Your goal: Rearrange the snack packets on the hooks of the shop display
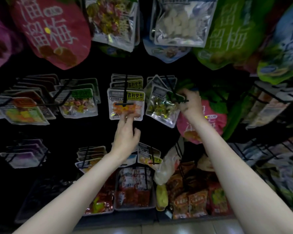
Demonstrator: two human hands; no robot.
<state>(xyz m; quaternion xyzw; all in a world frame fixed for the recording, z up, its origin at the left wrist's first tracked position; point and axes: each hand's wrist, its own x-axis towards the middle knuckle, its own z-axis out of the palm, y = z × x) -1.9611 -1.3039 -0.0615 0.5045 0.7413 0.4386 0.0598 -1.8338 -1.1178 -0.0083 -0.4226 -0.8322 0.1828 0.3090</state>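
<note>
A person faces a dark shop display of snack packets hanging on black wire hooks, seen from above the two bare forearms. The left hand (126,137) reaches up to the middle row, its extended fingers touching the bottom edge of an orange-filled packet with a yellow label (125,103), the front one on its hook (125,89); the thumb stands out to the side and nothing is gripped. The right hand (190,103) is raised to the next hook on the right, fingers curled and pinching the top right corner of a clear packet of green and yellow sweets (162,105), which hangs tilted. Just behind that hand hangs a large pink bag (215,119). Further left in the same row hang a packet of mixed coloured sweets with a green label (79,103) and a packet of orange and yellow pieces (24,110). Above, large bags fill the top row: a pink one (52,31) at left, a green one (227,34) at right, clear pouches between. Below the arms, red snack packs (134,188) sit in trays on a low shelf.
</note>
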